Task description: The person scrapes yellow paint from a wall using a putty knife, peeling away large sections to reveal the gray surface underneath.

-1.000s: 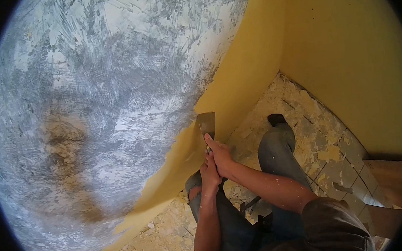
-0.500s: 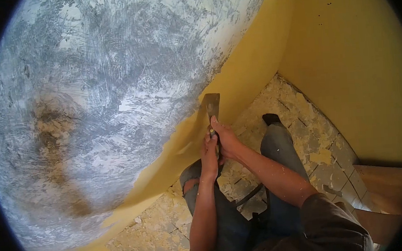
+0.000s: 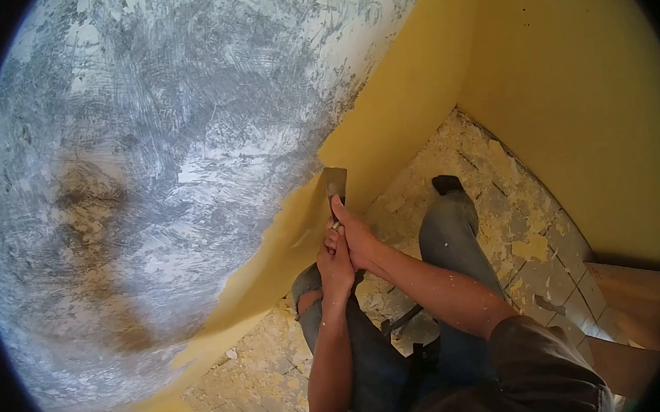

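Note:
Both of my hands are closed around one scraper (image 3: pixel 335 179), whose flat metal blade points up at the edge of the yellow paint (image 3: pixel 406 86). My right hand (image 3: pixel 356 235) grips the handle just below the blade, thumb laid along it. Lower down, my left hand (image 3: pixel 335 263) wraps the handle beside the right one. Most of the handle is hidden by my fingers. Left of the blade spreads the wall's bared grey-white surface (image 3: pixel 209 122), streaked with scratch marks. The blade's tip is at or very near the ragged paint border; contact cannot be made out.
Tiled floor (image 3: pixel 573 288) lies below, strewn with yellow paint flakes (image 3: pixel 530 248). A second yellow wall (image 3: pixel 576 112) meets the first at a corner. My bent legs (image 3: pixel 454 235) are under my arms. At the lower right is a brown wooden panel (image 3: pixel 639 299).
The scraper and both hands have shifted slightly left and down in view. The yellow border near the blade now has a different outline, with more bared wall above the tip.

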A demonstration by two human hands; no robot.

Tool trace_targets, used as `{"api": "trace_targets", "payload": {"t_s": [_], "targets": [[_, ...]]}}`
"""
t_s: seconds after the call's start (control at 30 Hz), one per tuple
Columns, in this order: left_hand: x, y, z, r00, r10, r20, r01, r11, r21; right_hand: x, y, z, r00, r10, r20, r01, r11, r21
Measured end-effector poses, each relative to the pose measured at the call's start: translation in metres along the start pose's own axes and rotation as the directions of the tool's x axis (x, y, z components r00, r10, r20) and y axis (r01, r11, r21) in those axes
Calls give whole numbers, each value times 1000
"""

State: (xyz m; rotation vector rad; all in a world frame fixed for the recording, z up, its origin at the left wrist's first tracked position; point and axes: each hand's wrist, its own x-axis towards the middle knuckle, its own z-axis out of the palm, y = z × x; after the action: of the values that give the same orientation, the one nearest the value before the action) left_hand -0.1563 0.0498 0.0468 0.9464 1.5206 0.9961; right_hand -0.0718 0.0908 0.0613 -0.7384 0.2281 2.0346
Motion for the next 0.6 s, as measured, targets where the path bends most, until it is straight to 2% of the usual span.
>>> {"api": "trace_targets", "payload": {"t_s": [0.1, 0.17, 0.23, 0.3, 0.37, 0.5, 0.57, 0.6], "targets": [[11, 16, 8, 998, -37, 51, 39, 998, -41, 5, -14, 7, 998, -69, -8, 69, 997, 17], [18, 20, 23, 993, 66, 96, -58, 995, -85, 4, -31, 8, 992, -124, -5, 124, 992, 14], [20, 15, 34, 990, 82, 114, -77, 996, -46, -1, -43, 3, 981, -190, 46, 194, 977, -90], [17, 11, 41, 987, 96, 130, -96, 995, -9, -10, -50, 4, 984, -177, 35, 180, 978, -106], [12, 11, 45, 992, 23, 126, -13, 997, -82, -16, -53, 3, 986, -163, 36, 166, 978, -125], [-14, 13, 44, 997, 22, 73, -14, 994, -108, -23, -40, -5, 998, -57, -22, 49, 965, -256], [-17, 9, 29, 963, -251, 93, 258, 963, -72, -23, -32, -4, 999, -30, -39, 17, 956, -294], [-15, 2, 26, 965, -246, 93, 253, 965, -65, -23, -30, -1, 999, -31, -39, 19, 958, -286]]}}
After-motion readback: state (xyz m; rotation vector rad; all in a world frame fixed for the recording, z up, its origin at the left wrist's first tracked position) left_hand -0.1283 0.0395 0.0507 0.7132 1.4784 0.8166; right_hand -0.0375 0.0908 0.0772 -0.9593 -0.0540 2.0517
